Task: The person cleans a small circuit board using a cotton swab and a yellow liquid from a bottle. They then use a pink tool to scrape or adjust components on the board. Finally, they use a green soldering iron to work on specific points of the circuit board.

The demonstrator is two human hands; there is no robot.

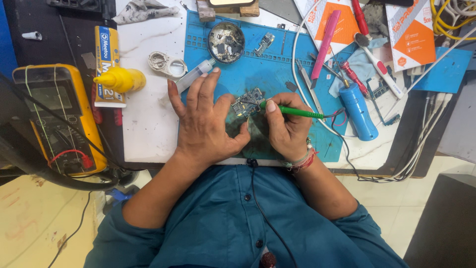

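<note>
A small circuit board [249, 103] is steadied on a blue work mat [277, 59] by the left hand [206, 121], fingers spread wide. A green-handled tool [290, 111] (tip on the board) is gripped in the right hand [286, 128]. A yellow multimeter [57, 116] lies well apart on the table [144, 124].

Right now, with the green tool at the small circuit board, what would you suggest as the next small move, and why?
Probably keep the left hand pressing the circuit board flat on the blue mat and ease the green tool in the right hand lightly along the board: its tip appears already at the board, which looks loose otherwise.
</note>
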